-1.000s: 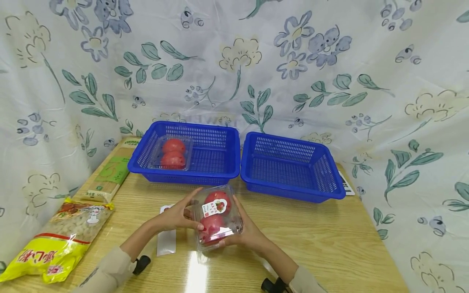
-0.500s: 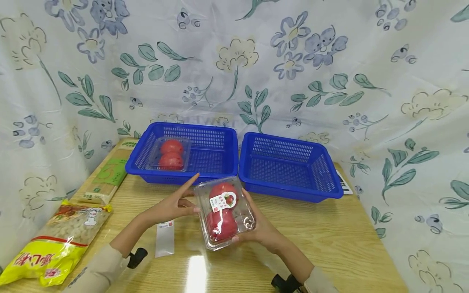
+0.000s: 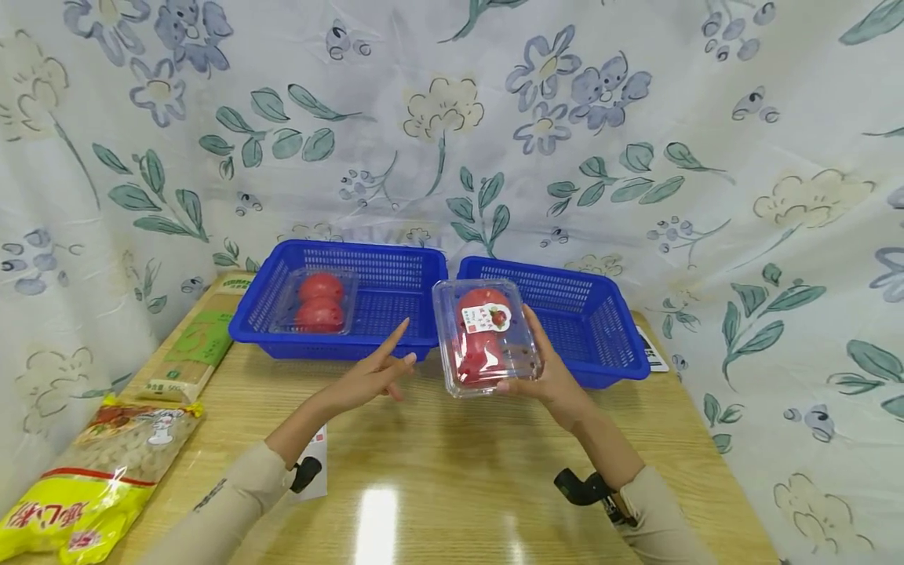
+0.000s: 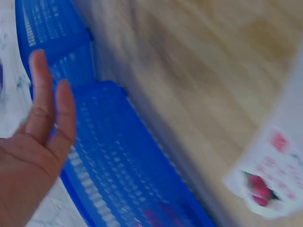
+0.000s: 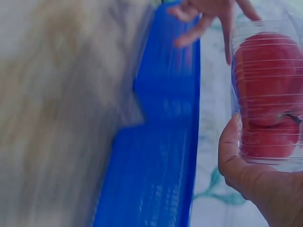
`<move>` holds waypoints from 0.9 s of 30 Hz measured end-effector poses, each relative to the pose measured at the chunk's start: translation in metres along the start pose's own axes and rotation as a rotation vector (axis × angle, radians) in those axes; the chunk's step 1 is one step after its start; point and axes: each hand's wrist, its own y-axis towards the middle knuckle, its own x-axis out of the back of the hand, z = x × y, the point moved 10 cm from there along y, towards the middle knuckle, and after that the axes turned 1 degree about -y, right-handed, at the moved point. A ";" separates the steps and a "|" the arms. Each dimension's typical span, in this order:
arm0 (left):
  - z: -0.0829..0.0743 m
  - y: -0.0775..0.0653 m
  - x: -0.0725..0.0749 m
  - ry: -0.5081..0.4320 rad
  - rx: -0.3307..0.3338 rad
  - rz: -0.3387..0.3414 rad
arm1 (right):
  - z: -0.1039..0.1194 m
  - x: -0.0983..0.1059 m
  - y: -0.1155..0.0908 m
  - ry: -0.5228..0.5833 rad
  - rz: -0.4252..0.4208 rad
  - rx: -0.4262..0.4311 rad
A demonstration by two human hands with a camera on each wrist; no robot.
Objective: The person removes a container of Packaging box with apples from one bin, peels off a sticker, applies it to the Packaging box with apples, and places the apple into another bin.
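Note:
My right hand grips a clear plastic fruit box by its right side, thumb at the front edge. Two red, tomato-like fruits show inside, under a white label stuck on the lid. The box is held up, overlapping the gap between the two blue baskets. My left hand is apart from it, fingers spread and holding nothing, just in front of the left blue basket. That basket contains a second clear box of red fruits. Behind the held box, the right blue basket is partly hidden.
A white label strip lies on the wooden table near my left wrist. At the left are a pack of noodles and a yellow-ended bag of pasta. A floral curtain hangs behind the baskets.
My left hand has let go of the fruit box. My right hand has carried the box up and to the right, toward the baskets.

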 end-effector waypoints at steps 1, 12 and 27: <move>0.000 0.004 -0.002 0.042 0.024 -0.007 | 0.002 0.006 0.003 0.002 -0.009 -0.004; -0.004 0.041 -0.028 0.317 0.240 -0.147 | -0.005 0.059 0.029 -0.070 -0.144 -0.078; -0.016 0.085 -0.057 0.519 0.262 -0.392 | -0.030 0.099 0.071 -0.151 -0.273 -0.186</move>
